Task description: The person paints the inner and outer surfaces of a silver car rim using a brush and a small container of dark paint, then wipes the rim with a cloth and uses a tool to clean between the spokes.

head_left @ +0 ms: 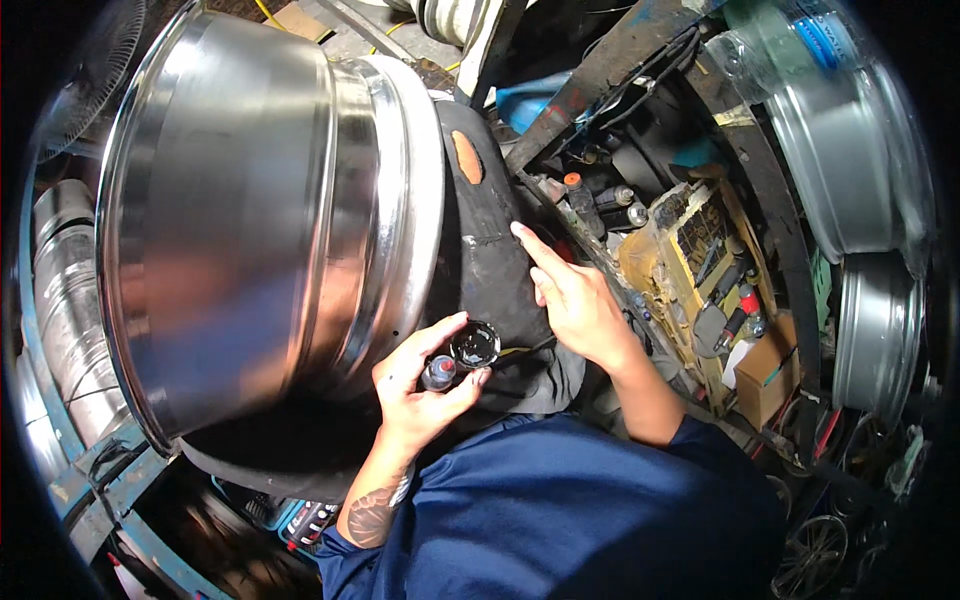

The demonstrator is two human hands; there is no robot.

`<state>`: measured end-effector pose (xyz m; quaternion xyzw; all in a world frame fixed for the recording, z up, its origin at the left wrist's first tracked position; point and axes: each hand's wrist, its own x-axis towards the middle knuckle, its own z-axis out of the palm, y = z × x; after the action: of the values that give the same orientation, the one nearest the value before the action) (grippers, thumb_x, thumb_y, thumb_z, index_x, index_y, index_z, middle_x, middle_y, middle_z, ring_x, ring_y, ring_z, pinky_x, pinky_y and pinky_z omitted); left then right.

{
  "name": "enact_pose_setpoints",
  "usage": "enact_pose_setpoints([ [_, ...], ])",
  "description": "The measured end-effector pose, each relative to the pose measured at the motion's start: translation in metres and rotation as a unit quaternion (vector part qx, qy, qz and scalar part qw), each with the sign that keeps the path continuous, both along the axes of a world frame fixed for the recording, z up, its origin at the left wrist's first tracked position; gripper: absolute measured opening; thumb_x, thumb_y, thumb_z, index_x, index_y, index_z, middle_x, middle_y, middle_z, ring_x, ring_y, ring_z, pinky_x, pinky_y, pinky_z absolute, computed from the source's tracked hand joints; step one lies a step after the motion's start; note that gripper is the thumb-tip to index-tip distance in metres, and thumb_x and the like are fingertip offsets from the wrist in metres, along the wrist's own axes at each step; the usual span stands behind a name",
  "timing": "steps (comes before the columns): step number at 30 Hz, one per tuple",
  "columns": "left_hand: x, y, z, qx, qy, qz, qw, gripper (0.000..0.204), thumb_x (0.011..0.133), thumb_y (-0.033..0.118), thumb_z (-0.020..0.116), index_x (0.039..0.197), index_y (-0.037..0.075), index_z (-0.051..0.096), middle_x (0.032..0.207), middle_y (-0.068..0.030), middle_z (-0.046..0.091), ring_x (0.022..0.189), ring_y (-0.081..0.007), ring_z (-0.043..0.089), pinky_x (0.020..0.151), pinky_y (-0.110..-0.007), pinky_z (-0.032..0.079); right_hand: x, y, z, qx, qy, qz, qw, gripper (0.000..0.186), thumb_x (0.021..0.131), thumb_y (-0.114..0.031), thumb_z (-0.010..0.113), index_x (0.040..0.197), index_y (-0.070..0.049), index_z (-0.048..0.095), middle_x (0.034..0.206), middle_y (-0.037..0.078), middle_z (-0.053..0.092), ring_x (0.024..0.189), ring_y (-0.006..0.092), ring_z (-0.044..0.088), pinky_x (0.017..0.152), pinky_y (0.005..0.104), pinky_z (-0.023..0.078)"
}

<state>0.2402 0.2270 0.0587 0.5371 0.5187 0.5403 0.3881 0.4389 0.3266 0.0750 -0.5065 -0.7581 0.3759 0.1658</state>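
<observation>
My left hand (415,380) grips a small round container (475,345) with glossy dark stuff inside its rim. A small dark bottle (438,374) with a narrow top is held in the same hand, beside the container. My right hand (582,310) has its index finger stretched out, the tip at the edge of a black-covered pad (490,215); whether it presses on the pad I cannot tell. The other right fingers are partly curled, with nothing visible in them. Left of both hands lies a large shiny metal wheel rim (225,215), on its side.
An orange oval patch (467,158) shows on the pad. At right, a metal frame (610,75) borders a worn tool box (690,260), several bottles (600,200) and a cardboard box (768,370). Wrapped wheel rims (845,150) stand far right, a fan (95,90) far left.
</observation>
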Motion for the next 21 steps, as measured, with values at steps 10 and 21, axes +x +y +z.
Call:
enact_pose_setpoints([
  [10,-0.002,-0.007,0.002,-0.077,-0.059,0.031,0.995,0.049,0.070,-0.001,0.076,0.117,-0.004,0.061,0.115,-0.0135,0.064,0.104,-0.0182,0.062,0.093,-0.031,0.048,0.049,-0.009,0.009,-0.397,0.104,0.124,0.903,0.048,0.099,-0.019,0.046,0.146,-0.011,0.036,0.063,-0.002,0.050,0.054,0.0042,0.045,0.051,0.0196,0.040],
  [21,-0.005,-0.014,0.007,-0.122,-0.096,0.071,0.985,0.052,0.072,0.011,0.078,0.118,-0.003,0.059,0.117,-0.0128,0.063,0.109,-0.0188,0.058,0.098,-0.032,0.043,0.029,-0.017,-0.024,-0.360,0.305,-0.050,0.880,0.052,0.102,-0.020,0.041,0.151,-0.017,0.022,0.071,0.007,0.061,0.043,0.0055,0.044,0.044,0.0195,0.039],
])
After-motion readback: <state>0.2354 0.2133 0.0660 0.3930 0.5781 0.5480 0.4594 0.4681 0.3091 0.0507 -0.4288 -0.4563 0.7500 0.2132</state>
